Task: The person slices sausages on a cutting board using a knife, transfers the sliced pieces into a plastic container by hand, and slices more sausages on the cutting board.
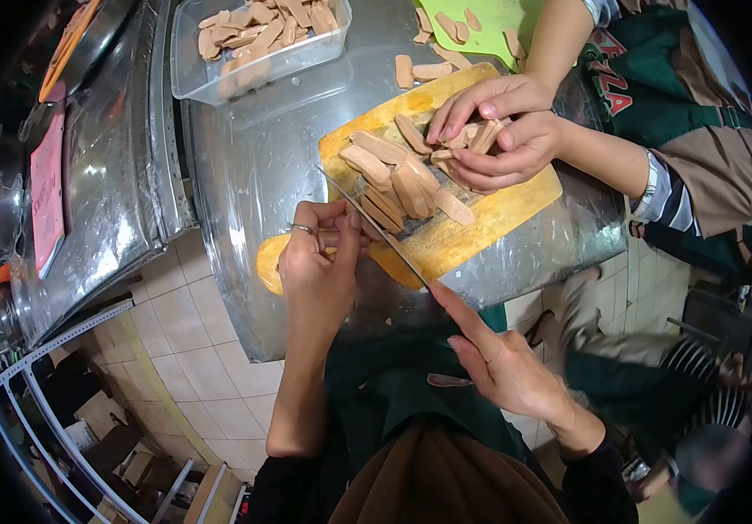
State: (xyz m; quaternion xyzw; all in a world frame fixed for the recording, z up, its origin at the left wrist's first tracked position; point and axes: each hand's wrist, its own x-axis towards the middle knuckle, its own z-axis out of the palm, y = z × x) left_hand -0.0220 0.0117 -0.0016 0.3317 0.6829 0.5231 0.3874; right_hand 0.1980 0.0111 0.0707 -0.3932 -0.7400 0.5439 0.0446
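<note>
My right hand [511, 371] grips a knife [385, 234], index finger stretched along it; the handle is mostly hidden in my palm. The blade slants up and left across the front of a yellow cutting board [481, 229]. My left hand [319, 249] is closed, fingertips pinched beside the blade and near some sausage slices [382, 212]; whatever it holds is hidden. Behind the blade lies a heap of sliced sausage [413, 185]. A co-worker's two hands [516, 155] cup more slices [481, 138] on the board's far right.
A clear plastic tub [262, 74] with sausage slices stands at the back left. At the top, a green cutting board [491, 35] carries a few slices. Loose pieces [431, 72] lie on the metal table [254, 157]. Another person [638, 375] is at the lower right.
</note>
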